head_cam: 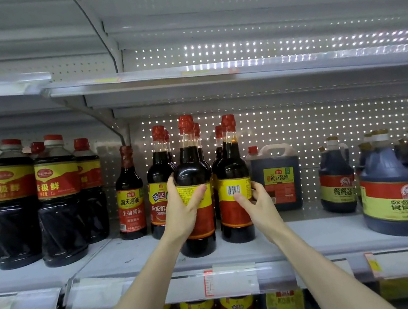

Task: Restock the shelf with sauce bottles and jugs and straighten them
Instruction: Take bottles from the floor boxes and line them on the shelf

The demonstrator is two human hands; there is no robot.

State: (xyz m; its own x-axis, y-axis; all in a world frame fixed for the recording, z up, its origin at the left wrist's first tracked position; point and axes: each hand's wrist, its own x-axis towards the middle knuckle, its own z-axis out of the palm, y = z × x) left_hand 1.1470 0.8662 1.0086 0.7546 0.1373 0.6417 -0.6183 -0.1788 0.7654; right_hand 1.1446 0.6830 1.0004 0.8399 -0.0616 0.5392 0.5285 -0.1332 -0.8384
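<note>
Our left hand (183, 211) wraps the front sauce bottle (192, 182) on the shelf (133, 258). Our right hand (258, 203) pinches its neighbour bottle (232, 176) — barcode facing us.

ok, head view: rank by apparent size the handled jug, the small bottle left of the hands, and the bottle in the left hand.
1. Bottle in left hand, though nearest the camera.
2. Handled jug, set further back.
3. Small bottle.

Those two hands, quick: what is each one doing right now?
Left hand: closed around the front bottle.
Right hand: fingers gripping the bottle with the barcode beside it.
</note>
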